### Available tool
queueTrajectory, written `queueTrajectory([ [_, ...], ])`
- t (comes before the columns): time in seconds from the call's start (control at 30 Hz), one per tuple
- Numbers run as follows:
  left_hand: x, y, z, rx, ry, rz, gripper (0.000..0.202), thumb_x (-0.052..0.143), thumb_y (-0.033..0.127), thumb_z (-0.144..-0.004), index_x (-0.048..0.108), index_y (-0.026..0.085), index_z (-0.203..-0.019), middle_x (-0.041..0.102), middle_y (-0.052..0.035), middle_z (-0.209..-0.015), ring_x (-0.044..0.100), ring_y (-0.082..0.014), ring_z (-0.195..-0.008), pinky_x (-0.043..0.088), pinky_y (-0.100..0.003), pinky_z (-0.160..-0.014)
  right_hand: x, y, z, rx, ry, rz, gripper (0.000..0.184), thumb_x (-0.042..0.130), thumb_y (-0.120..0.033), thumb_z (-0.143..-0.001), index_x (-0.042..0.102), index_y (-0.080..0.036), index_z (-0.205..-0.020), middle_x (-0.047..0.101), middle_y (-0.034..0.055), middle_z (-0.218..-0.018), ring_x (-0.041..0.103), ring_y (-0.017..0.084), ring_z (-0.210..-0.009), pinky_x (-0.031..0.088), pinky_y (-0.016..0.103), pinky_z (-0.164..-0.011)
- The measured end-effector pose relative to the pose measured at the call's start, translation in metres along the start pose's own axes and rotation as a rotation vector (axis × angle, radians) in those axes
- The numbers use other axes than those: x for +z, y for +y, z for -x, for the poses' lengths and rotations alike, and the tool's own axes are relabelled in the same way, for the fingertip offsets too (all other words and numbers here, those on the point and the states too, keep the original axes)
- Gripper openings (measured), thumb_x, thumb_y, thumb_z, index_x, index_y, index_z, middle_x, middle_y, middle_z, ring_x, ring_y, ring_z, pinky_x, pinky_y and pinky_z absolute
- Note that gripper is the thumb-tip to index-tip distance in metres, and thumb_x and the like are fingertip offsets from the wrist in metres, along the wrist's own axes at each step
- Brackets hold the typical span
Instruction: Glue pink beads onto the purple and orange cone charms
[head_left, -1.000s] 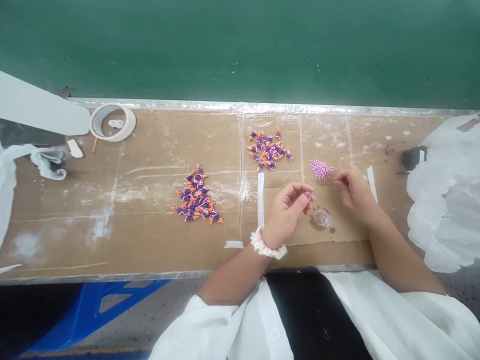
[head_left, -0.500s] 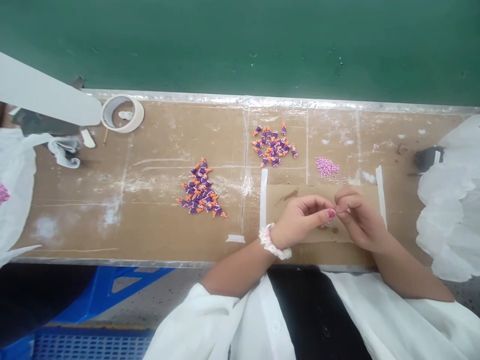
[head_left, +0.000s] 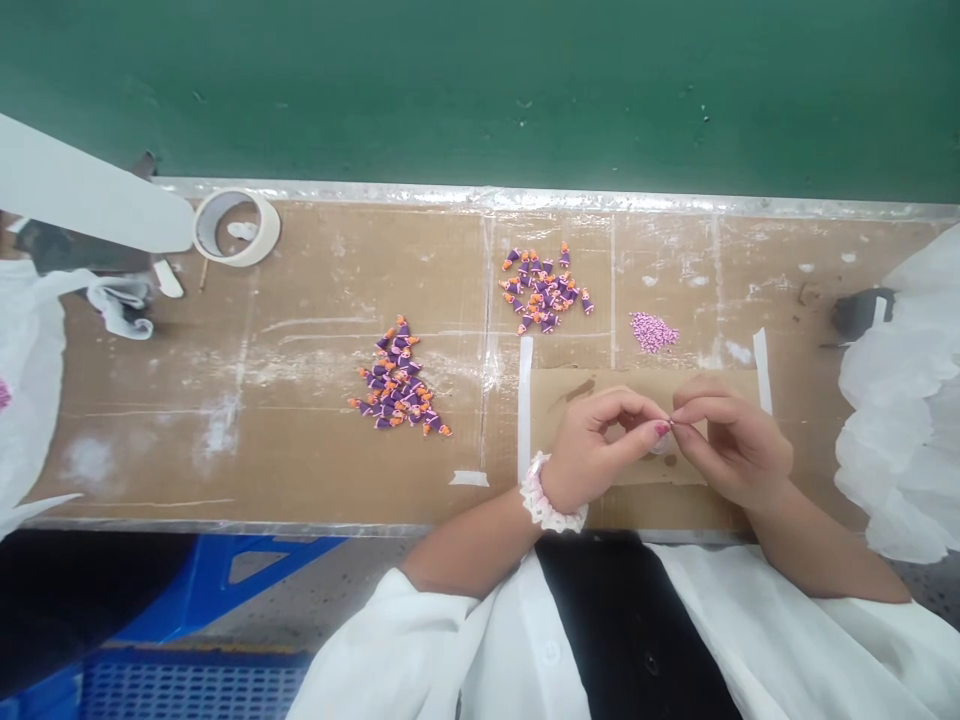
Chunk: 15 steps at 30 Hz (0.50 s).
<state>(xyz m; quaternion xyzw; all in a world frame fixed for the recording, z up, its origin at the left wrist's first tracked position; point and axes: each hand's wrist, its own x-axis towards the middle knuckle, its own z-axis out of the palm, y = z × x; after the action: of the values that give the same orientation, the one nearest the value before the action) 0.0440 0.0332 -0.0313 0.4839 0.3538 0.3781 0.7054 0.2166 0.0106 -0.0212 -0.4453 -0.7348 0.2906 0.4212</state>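
Note:
My left hand (head_left: 611, 440), with a white and pink scrunchie (head_left: 551, 495) at the wrist, pinches thumb against forefinger. Opposite it, my right hand (head_left: 731, 445) is pinched too, and the fingertips of both meet. What lies between them is too small to make out. Both are above a brown cardboard sheet (head_left: 559, 420) with dark stains. Just beyond my fingers is a heap of tiny pink beads (head_left: 654, 332). Farther left, small purple and orange figures lie in two groups, a back group (head_left: 546, 290) and a front group (head_left: 401, 380).
A roll of masking tape (head_left: 262, 235) stands at the back left near a white panel (head_left: 90, 195). White tape strips (head_left: 525, 410) flank the cardboard sheet. White ruffled fabric (head_left: 892, 420) covers the right side. A green surface (head_left: 480, 100) rises behind the table.
My right hand has turned a little, and its fingers now press closer to the left fingertips. The left hand has hardly moved. The piles look the same; the view has shifted slightly.

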Motion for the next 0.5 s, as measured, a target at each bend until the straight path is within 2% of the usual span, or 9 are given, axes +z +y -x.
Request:
queueTrajectory([
  [0.1, 0.000, 0.001, 0.000, 0.121, 0.040, -0.185, 0.010, 0.062, 0.026, -0.083, 0.067, 0.020, -0.076, 0.067, -0.0031, -0.073, 0.059, -0.0124, -0.067, 0.050, -0.027, -0.065, 0.000, 0.001, -0.001, -0.009, -0.002, 0.003, 0.021, 0.057, -0.007, -0.084, 0.055, -0.025, -0.096, 0.057, 0.0022, -0.079, 0.056, 0.015, -0.067, 0.048, 0.030, -0.057],
  [0.2, 0.001, 0.001, 0.000, 0.203, 0.063, -0.274, 0.009, 0.061, 0.023, -0.083, 0.066, 0.020, -0.076, 0.068, -0.0020, -0.072, 0.058, -0.0115, -0.066, 0.048, -0.026, -0.064, -0.001, 0.003, -0.001, -0.024, -0.009, 0.018, 0.021, 0.058, -0.006, -0.083, 0.055, -0.025, -0.093, 0.055, 0.0011, -0.076, 0.054, 0.014, -0.065, 0.046, 0.029, -0.055],
  [0.33, 0.001, 0.000, 0.001, 0.223, 0.049, -0.354, 0.010, 0.059, 0.022, -0.084, 0.065, 0.021, -0.076, 0.067, -0.0023, -0.072, 0.058, -0.0118, -0.065, 0.046, -0.025, -0.060, -0.005, 0.005, -0.004, -0.062, -0.052, 0.041, 0.021, 0.058, -0.004, -0.082, 0.055, -0.023, -0.089, 0.052, 0.0004, -0.074, 0.052, 0.013, -0.063, 0.043, 0.028, -0.054],
  [0.5, -0.002, -0.004, -0.001, 0.295, 0.008, -0.468, 0.011, 0.057, 0.022, -0.085, 0.065, 0.022, -0.078, 0.067, -0.0029, -0.072, 0.059, -0.0139, -0.067, 0.047, -0.028, -0.065, -0.011, 0.008, -0.005, -0.030, -0.138, 0.029, 0.018, 0.057, -0.006, -0.083, 0.054, -0.023, -0.087, 0.050, 0.0003, -0.072, 0.051, 0.014, -0.064, 0.043, 0.030, -0.056],
])
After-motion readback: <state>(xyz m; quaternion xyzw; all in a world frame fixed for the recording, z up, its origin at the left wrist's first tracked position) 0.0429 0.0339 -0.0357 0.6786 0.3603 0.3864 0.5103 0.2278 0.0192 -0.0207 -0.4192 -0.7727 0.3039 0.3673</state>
